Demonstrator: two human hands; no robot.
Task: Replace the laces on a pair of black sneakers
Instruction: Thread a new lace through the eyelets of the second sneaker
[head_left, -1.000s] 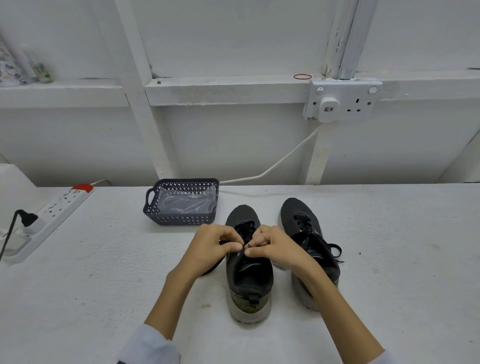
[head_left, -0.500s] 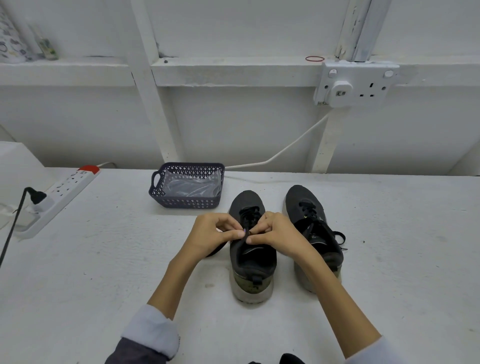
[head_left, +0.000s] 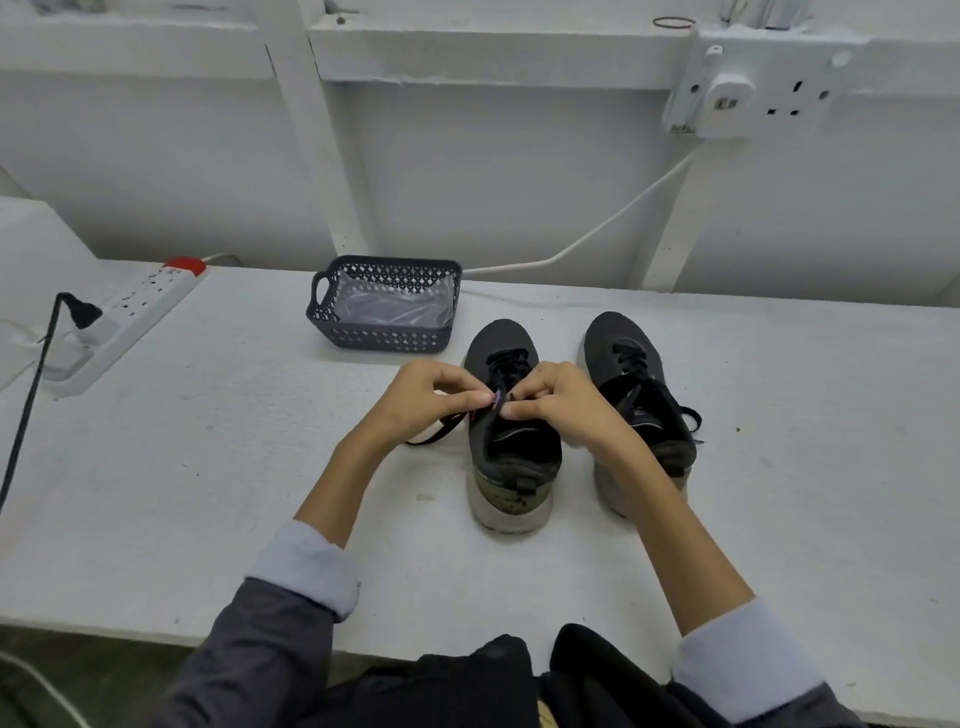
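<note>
- Since half a second ago the view has tipped downward, bringing both rolled sleeves and a dark lap into sight; both hands have stayed together over the left sneaker's throat.
- White power strip (head_left: 135, 317) lies at the far left of the worktop (head_left: 208, 467), with a black plug (head_left: 83, 312) seated in it.
- Dark perforated basket (head_left: 384, 338) stands near the back wall, clear plastic (head_left: 389, 309) inside it.
- Left hand (head_left: 426, 400): grip clenched, thumb and forefinger pinching the black lace (head_left: 441, 431), whose loose end trails out onto the worktop beneath the wrist.
- Left sneaker (head_left: 514, 457) sits upright, toe pointing away and heel toward the person, just right of the basket.
- Right hand (head_left: 563, 410): grip also clenched, fingertips pinching the same lace at the top of the tongue, almost touching the left thumb.
- Right sneaker (head_left: 639, 395) stands just beside its mate, fully laced, partly hidden by the right forearm.
- Double wall socket (head_left: 753, 93) is mounted at the upper right, a white cable (head_left: 597, 234) running down from it.
</note>
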